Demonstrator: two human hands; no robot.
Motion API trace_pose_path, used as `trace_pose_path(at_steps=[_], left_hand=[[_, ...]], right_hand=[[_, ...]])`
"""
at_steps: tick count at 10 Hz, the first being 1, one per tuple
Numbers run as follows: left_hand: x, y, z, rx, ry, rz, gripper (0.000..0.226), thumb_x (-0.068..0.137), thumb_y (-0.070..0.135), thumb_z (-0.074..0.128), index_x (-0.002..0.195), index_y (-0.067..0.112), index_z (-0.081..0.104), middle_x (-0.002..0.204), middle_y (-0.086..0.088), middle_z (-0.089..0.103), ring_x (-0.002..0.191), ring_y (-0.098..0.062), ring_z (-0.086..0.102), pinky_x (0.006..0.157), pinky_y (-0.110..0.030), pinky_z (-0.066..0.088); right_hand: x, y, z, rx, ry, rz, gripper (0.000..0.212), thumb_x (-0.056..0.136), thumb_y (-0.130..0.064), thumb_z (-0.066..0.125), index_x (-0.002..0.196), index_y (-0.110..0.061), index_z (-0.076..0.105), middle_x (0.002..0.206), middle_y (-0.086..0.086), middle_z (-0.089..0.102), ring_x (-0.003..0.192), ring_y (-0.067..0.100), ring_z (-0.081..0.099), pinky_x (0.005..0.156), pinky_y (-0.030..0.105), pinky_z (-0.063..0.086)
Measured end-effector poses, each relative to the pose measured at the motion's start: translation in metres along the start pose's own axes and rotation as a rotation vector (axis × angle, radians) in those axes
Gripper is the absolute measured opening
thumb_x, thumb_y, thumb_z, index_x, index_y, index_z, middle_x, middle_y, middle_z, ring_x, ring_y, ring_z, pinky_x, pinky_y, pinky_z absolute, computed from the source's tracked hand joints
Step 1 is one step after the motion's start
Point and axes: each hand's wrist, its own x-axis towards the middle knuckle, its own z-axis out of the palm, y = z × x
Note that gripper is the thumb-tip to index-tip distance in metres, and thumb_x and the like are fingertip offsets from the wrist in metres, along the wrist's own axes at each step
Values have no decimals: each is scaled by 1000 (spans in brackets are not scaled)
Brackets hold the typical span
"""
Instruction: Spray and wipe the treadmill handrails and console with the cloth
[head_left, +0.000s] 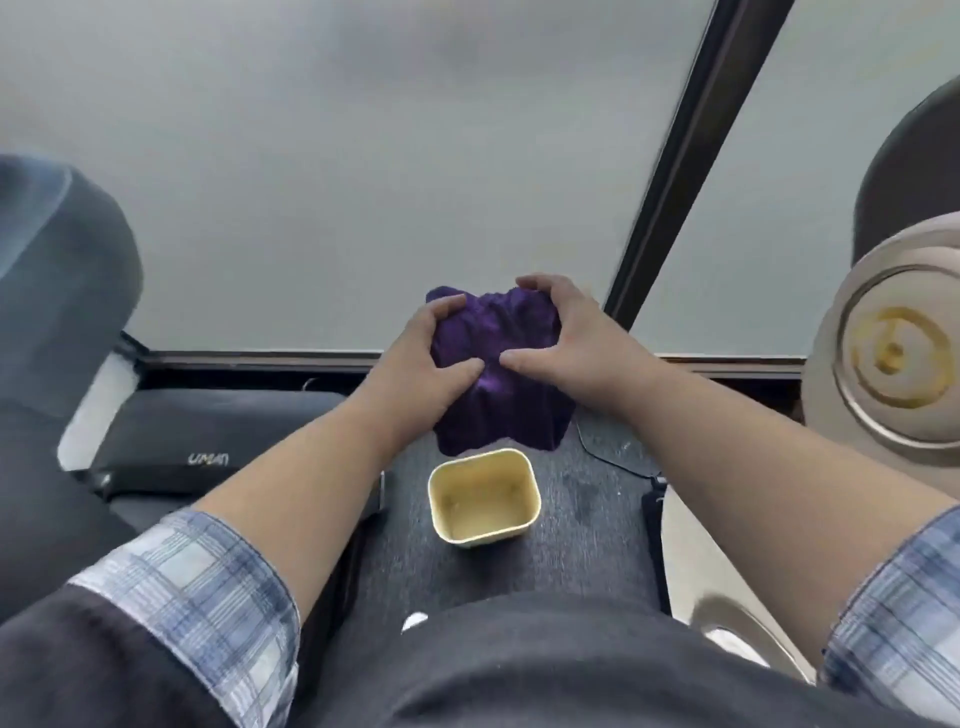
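A crumpled purple cloth (493, 364) is bunched between both hands above the dark treadmill belt (587, 519). My left hand (421, 358) grips its left side with curled fingers and the thumb pressed into the fabric. My right hand (561, 338) grips the right side, fingers curled over the top edge. The cloth's lower edge hangs down towards the belt. A square yellow tub (485, 499) stands open on the belt just below the cloth, with a little pale liquid at its bottom. No spray bottle, handrail or console shows.
A black motor cover (208, 441) with a pale logo lies left of the belt. Frosted glass panels with a dark frame post (675, 182) fill the back. A beige round machine housing (893, 348) stands at the right. A dark rounded shape (57, 291) rises at the left.
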Motion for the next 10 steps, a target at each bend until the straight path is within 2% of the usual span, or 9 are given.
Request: trace_pose_path(at_steps=[1, 2, 3, 5, 6, 7, 8, 9, 10], left_hand=[[0, -74, 37, 65, -111, -185, 76, 75, 27, 69, 137, 58, 37, 118, 22, 57, 85, 11, 63, 69, -7, 48], [1, -149, 78, 129, -236, -304, 86, 79, 15, 70, 150, 39, 30, 128, 9, 54, 89, 5, 61, 68, -5, 44], [8, -214, 110, 165, -288, -424, 87, 81, 12, 70, 154, 34, 27, 127, 5, 51, 89, -1, 59, 63, -4, 41], [50, -319, 141, 280, -278, -479, 84, 85, 9, 65, 156, 29, 25, 144, -4, 45, 108, -17, 54, 84, -20, 41], [79, -358, 146, 340, -282, -502, 85, 87, 11, 65, 157, 30, 22, 149, -6, 39, 112, -20, 54, 86, -27, 44], [97, -392, 150, 355, -341, -633, 91, 88, 18, 69, 159, 32, 13, 144, -11, 45, 92, -23, 56, 71, -28, 43], [92, -412, 150, 404, -402, -715, 86, 90, 17, 64, 160, 30, 15, 141, -15, 51, 101, -31, 62, 72, -26, 42], [73, -404, 139, 448, -403, -741, 77, 88, 17, 58, 156, 30, 24, 131, -17, 58, 104, -33, 63, 63, -24, 45], [45, -378, 121, 481, -403, -764, 77, 89, 18, 56, 157, 31, 23, 131, -16, 59, 104, -32, 64, 74, -30, 50]], right_hand=[[1, 72, 35, -112, -133, 133, 77, 78, -24, 78, 145, -32, 42, 143, -2, 40, 125, 8, 47, 99, 8, 32], [1, 145, 78, -145, -175, 264, 74, 79, -13, 73, 145, -28, 44, 145, 3, 39, 129, 14, 46, 99, 10, 28], [5, 210, 128, -164, -207, 351, 73, 79, -7, 70, 145, -22, 45, 143, 8, 39, 132, 17, 42, 97, 7, 23], [39, 304, 211, -201, -180, 357, 71, 84, -4, 65, 148, -23, 41, 153, 6, 24, 136, 17, 37, 106, 12, 22], [69, 335, 241, -243, -179, 348, 73, 85, -7, 64, 151, -25, 38, 158, 6, 16, 142, 23, 32, 115, 30, 28], [92, 362, 258, -307, -269, 374, 77, 86, -10, 65, 154, -27, 33, 165, 9, 6, 149, 30, 20, 119, 37, 25], [91, 385, 265, -319, -345, 425, 77, 87, -11, 62, 155, -26, 29, 166, 9, 2, 149, 29, 20, 119, 37, 25], [69, 386, 257, -330, -371, 504, 72, 90, -14, 60, 155, -23, 30, 165, 10, 7, 148, 33, 24, 119, 42, 27], [42, 369, 235, -368, -362, 539, 64, 93, -18, 60, 152, -22, 35, 162, 12, 15, 145, 36, 27, 118, 45, 27]])
